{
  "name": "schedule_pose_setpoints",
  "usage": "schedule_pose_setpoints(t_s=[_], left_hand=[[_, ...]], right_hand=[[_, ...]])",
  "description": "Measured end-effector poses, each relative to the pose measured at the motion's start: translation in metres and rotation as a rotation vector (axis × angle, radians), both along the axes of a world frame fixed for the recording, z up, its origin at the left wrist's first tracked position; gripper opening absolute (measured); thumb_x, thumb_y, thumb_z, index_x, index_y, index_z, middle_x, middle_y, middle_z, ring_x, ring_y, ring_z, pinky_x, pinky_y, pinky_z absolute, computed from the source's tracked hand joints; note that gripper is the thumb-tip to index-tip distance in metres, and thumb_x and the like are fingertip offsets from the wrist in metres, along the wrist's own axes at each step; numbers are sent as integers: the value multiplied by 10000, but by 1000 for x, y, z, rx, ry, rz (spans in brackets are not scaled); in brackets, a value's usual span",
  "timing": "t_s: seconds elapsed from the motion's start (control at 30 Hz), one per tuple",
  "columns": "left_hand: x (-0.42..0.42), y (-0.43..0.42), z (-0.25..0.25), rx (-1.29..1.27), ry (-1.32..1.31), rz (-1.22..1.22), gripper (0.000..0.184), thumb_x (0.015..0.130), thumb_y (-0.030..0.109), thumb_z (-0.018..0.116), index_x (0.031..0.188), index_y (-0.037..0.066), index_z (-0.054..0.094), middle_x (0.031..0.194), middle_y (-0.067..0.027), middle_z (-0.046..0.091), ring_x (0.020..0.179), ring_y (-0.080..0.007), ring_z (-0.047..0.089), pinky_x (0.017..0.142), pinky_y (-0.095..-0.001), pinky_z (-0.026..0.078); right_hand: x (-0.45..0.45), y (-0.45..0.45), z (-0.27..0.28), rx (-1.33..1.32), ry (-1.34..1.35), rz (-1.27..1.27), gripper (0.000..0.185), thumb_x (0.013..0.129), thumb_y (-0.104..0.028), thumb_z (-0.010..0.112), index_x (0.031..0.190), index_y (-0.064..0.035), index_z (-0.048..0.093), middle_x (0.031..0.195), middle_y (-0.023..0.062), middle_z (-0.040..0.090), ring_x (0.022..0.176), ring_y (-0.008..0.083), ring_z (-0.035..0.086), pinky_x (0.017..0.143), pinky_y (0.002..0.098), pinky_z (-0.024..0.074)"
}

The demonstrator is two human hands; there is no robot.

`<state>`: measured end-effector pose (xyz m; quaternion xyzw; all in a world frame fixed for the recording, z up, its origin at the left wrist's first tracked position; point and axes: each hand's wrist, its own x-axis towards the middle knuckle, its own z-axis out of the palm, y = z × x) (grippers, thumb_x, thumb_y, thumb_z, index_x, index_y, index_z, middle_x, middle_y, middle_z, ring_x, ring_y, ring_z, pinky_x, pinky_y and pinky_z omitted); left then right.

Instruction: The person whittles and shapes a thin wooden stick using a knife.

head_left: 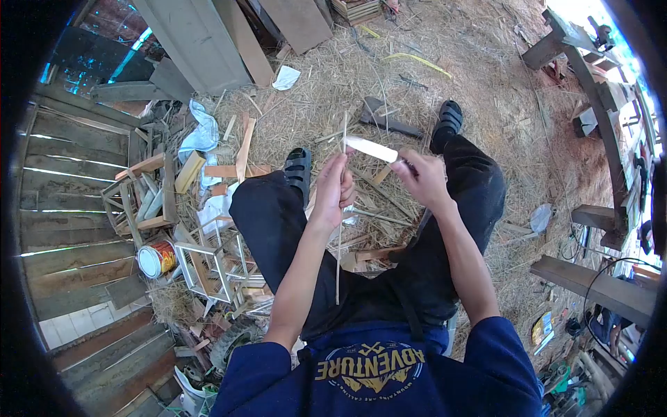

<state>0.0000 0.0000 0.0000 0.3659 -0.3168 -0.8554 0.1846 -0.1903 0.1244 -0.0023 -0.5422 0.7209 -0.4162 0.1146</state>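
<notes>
A thin, pale stick [338, 264] stands nearly upright in the view between my knees, and my left hand [335, 186] is closed around its upper part. My right hand [425, 177] grips the handle of a knife. The bright blade of the knife [372, 148] points left, its tip close to the stick just above my left fingers. Whether blade and stick touch I cannot tell. Below my hands, the lower end of the stick reaches down to my lap.
Wood scraps and shavings litter the ground around my sandals. A dark hatchet-like tool [392, 125] lies between my feet. At left are a paint can [157, 259] and small wooden frames [201, 267]; a wooden bench [601, 111] stands at right.
</notes>
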Motion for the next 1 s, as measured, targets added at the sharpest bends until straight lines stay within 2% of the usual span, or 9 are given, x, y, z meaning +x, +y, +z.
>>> schedule_pose_setpoints(t_s=[0.17, 0.3, 0.37, 0.4, 0.5, 0.67, 0.87, 0.97, 1.0], left_hand=[[-11, 13, -1, -205, -123, -65, 437, 1086, 266, 490, 1504, 144, 455, 588, 78, 327, 418, -26, 263, 379, -217, 217], [-18, 24, 13, -374, -234, 52, 567, 1082, 291, 507, 1589, 168, 287, 613, 74, 347, 445, -21, 278, 398, -212, 221], [-16, 24, 11, -358, -200, 14, 536, 1082, 295, 507, 1560, 158, 310, 610, 74, 348, 443, -20, 279, 394, -213, 216], [-15, 23, 9, -351, -185, -5, 521, 1082, 297, 507, 1546, 153, 321, 609, 74, 349, 442, -20, 280, 392, -214, 214], [-13, 20, 2, -269, -95, -44, 339, 1077, 306, 516, 1359, 124, 470, 603, 75, 337, 426, -22, 274, 382, -214, 204], [-8, 12, -3, -16, 45, -168, 210, 1085, 354, 479, 1108, 146, 499, 583, 68, 293, 397, -34, 231, 358, -230, 163], [-3, 11, 10, 146, 160, -320, 227, 1097, 369, 426, 1017, 166, 486, 573, 85, 233, 389, -33, 180, 354, -232, 140], [-3, 12, 11, 177, 186, -375, 235, 1100, 369, 412, 999, 167, 477, 567, 86, 219, 384, -34, 170, 351, -233, 135], [-3, 13, 10, 182, 189, -386, 238, 1101, 370, 409, 994, 167, 473, 567, 85, 218, 383, -34, 168, 350, -232, 134]], right_hand=[[-1, 1, -2, 34, 149, 86, 287, 959, -332, 683, 987, -47, 712, 639, 128, 623, 552, 295, 629, 529, 382, 470], [-14, -5, 1, 237, 61, -238, 349, 983, -394, 632, 1001, -55, 710, 648, 152, 626, 581, 319, 642, 548, 401, 480], [-23, -5, -2, 188, 68, -308, 415, 989, -461, 599, 1043, -68, 721, 668, 158, 660, 619, 336, 679, 580, 427, 515], [-21, -5, 2, 208, 56, -306, 381, 975, -430, 633, 1031, -63, 720, 682, 162, 665, 618, 335, 680, 579, 419, 515], [-7, -1, 5, 139, 16, -154, 346, 957, -396, 669, 1022, -60, 718, 696, 163, 669, 618, 336, 681, 578, 419, 515], [4, -3, -4, 105, 40, 107, 295, 936, -357, 702, 1006, -71, 713, 697, 166, 650, 618, 353, 657, 567, 418, 498], [1, -10, 1, 70, -101, -7, 323, 910, -381, 732, 1021, -78, 729, 654, 153, 622, 564, 300, 637, 560, 393, 493], [-14, -10, -1, 32, -91, -106, 268, 927, -271, 726, 1037, -28, 732, 657, 130, 626, 513, 189, 559, 530, 323, 451], [-17, -11, -1, -58, 13, -110, 273, 916, -283, 739, 1029, -34, 750, 681, 133, 648, 510, 187, 553, 535, 316, 458]])
